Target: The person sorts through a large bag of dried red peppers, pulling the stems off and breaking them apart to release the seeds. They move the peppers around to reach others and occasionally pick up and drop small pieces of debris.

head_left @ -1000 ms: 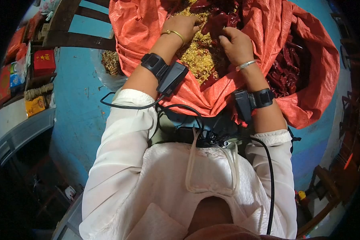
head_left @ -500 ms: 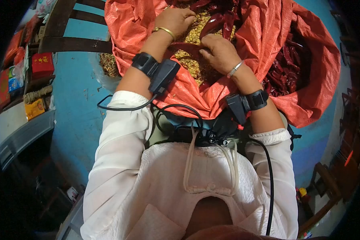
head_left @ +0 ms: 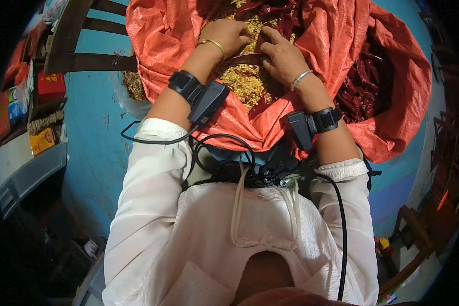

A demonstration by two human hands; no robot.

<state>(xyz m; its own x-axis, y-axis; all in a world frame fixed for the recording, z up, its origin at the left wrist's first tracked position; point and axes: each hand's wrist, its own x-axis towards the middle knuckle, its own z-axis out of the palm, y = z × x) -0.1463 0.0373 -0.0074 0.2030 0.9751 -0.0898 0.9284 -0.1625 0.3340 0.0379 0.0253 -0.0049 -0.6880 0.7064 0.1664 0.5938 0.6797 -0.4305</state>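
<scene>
From where I stand, the person has both hands low in the mouth of a big red sack [head_left: 160, 56], over a bed of yellow seeds [head_left: 244, 85]. A long dark red pepper [head_left: 247, 59] lies crosswise above those seeds, between the two hands, on the near side of the left fingers. The right hand [head_left: 285, 60] looks clamped on the pepper's right end, thumb and fingers closed there. The left hand [head_left: 225, 36] is curled just beyond the pepper's left part, its fingertips turned inward; whether they grip anything I cannot tell. More peppers lie on the far side of the same sack, and a second sack [head_left: 400, 132] on the right holds a heap of dried peppers [head_left: 364, 84]. To handle that pepper well, I'd judge a light pinch near its end is best, since the skin looks dry and apt to crack. Keeping the wrists low (the silver bangle [head_left: 302, 78] sits close to the sack's folds) should let loose bits drop inside the sack and not onto the blue floor [head_left: 94, 112]. The folded near edge deserves care too, as a sleeve or cable could catch it.
</scene>
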